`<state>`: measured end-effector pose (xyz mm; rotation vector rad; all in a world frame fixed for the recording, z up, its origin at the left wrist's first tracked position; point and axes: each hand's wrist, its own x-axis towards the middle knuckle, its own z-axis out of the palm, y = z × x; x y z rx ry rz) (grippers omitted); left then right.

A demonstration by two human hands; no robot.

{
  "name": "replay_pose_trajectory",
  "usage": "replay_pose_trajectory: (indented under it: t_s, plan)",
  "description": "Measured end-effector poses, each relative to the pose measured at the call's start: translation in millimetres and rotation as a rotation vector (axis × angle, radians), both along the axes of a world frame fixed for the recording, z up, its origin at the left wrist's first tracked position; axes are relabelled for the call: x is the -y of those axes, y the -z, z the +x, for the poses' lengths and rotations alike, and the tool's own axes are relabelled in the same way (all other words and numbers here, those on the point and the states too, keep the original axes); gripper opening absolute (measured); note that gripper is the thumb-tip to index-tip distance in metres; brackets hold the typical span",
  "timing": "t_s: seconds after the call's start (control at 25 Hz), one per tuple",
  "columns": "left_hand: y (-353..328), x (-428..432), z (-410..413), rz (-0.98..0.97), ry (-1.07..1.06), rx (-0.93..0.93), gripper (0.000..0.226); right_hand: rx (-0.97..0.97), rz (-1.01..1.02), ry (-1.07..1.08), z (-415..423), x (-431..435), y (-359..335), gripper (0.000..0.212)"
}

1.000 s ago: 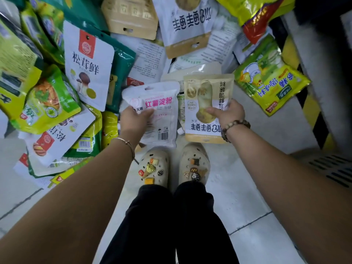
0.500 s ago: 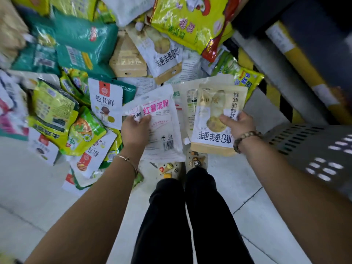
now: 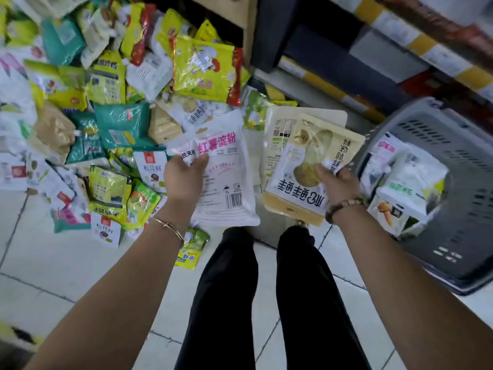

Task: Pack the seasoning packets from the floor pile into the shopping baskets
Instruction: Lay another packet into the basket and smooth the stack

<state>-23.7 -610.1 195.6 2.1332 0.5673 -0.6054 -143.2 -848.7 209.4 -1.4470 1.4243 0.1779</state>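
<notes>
White starch packet (image 3: 226, 177) being pinched at corner by left hand (image 3: 182, 182), tan packet (image 3: 298, 188) by right hand (image 3: 337, 184), both left of grey basket (image 3: 458, 156). Corner grip being judged weak: packet possibly slipping.

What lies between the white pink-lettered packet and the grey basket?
Between the white packet and the grey basket, the right hand grips beige packets; the head view shows it.

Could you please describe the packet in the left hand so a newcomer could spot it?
From the grey shopping basket on the right, move left past the beige pouch in the right hand to the left hand. It pinches the white packet near its top. Unlike the yellow and green packets behind, it bears bold pink characters.
</notes>
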Motion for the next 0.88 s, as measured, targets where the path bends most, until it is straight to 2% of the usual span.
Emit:
replay_pose_trajectory:
  t_s: [0.24,0.36,0.44,0.52,0.64,0.76,0.88]
  plan:
    - [-47,116,-40,-0.049,0.216,0.030,0.042,0.041,-0.051,0.226,-77,90,-42,0.041]
    - [-56,179,-65,-0.091,0.345,0.062,0.038,0.119,-0.100,0.330,-122,141,-54,0.006]
    - [-56,225,-84,-0.086,0.440,0.056,0.042,0.175,-0.139,0.397,-156,177,-55,0.016]
    - [-50,264,-103,-0.067,0.525,0.056,0.039,0.158,-0.160,0.441,-187,208,-46,0.019]
    - [-27,319,-131,0.002,0.663,0.091,0.022,0.111,-0.145,0.482,-220,249,-19,0.015]
    - [6,360,-152,0.090,0.713,0.053,0.032,0.060,-0.035,0.467,-233,272,20,0.015]
    - [50,389,-163,0.183,0.767,-0.005,0.032,0.061,0.124,0.464,-237,287,66,0.015]
